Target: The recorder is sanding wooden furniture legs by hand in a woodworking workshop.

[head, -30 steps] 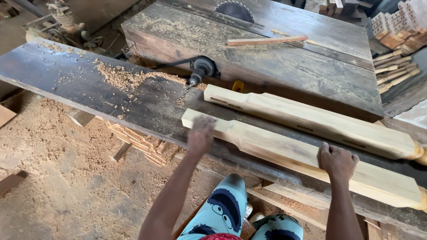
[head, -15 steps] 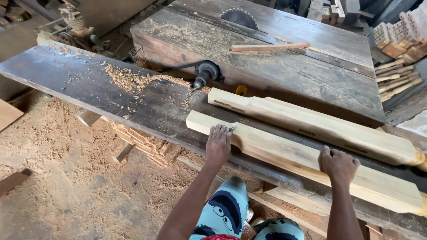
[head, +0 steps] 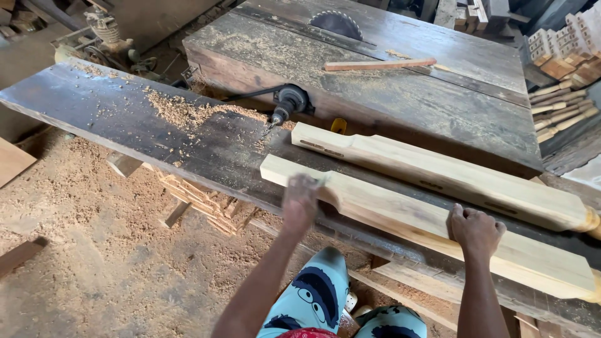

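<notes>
1. Counter (head: pixel 125 119) first: a long, dark, worn plank runs from upper left to lower right across my view, with sawdust and shavings scattered on its left part.
2. Behind it I see the saw table (head: pixel 400 94), heavy and dark, with the round saw blade (head: pixel 336 24) rising through its top and a thin wood strip (head: pixel 379 64) lying flat near the blade.
3. On the counter lie two pale shaped wooden pieces, side by side and nearly parallel. The far wooden piece (head: pixel 438 175) has dark slots cut in its face.
4. The near wooden piece (head: pixel 400 213) lies along the counter's front edge; it is square at the left end and narrows just right of that.
5. My right hand (head: pixel 477 230) rests on the near wooden piece toward its right part, fingers curled over its far edge and pressed together.
6. My left hand (head: pixel 300 201) is at the near piece's left part, by the narrowing. It is blurred, so I cannot tell whether the fingers are spread or closed, or whether it touches the wood.
7. A drill (head: pixel 287 103) with a black cord lies between the counter and the saw table, its bit pointing down toward the shavings.
8. Below the counter, the floor (head: pixel 94 263) is covered in sawdust, with wood offcuts (head: pixel 200 203) stacked under the counter's edge.
</notes>
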